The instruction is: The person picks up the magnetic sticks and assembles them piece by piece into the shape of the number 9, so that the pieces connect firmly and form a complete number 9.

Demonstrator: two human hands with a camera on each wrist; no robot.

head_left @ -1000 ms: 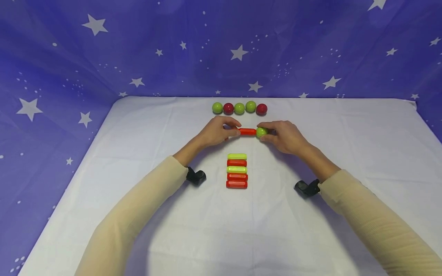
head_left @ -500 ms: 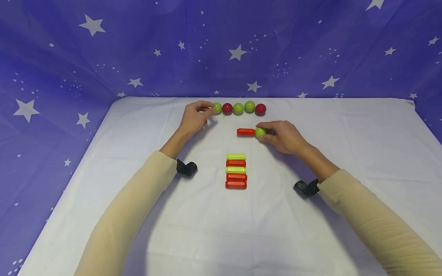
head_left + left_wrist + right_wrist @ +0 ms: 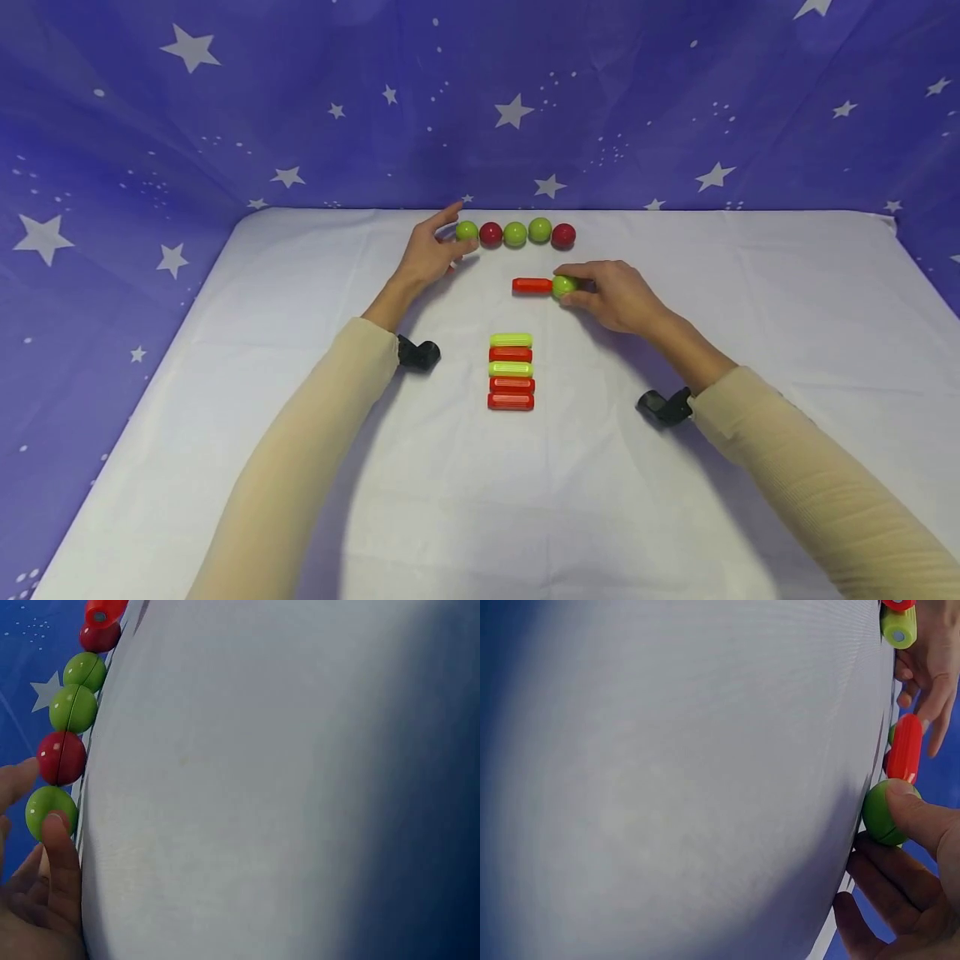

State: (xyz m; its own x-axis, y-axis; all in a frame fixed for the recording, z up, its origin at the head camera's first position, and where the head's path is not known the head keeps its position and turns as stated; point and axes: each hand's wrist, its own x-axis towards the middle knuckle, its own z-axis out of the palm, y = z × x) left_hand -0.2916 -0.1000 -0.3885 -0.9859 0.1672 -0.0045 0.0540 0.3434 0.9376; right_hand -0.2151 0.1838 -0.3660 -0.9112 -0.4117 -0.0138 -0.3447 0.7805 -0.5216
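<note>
In the head view my left hand [image 3: 427,253] is at the left end of a row of balls, thumb and index finger spread around a green ball [image 3: 467,232]. Seen from the left wrist, the thumb [image 3: 61,851] overlaps this ball, while the index finger stays apart from it. My right hand [image 3: 618,297] pinches another green ball [image 3: 883,814] between thumb and fingers. A red ridged rod [image 3: 532,286] joins that ball and points left, its other end free.
The row goes on with a red ball [image 3: 491,235], more green balls [image 3: 514,234] and a red ball [image 3: 563,237] at its right end. Closer to me, several red rods [image 3: 512,385] and yellow-green rods [image 3: 511,340] lie stacked in parallel. A starry blue cloth [image 3: 420,108] hangs behind the table.
My left hand has left the red rod and moved up and left to the end green ball. Its index finger has since lifted and spread. The right hand keeps its hold.
</note>
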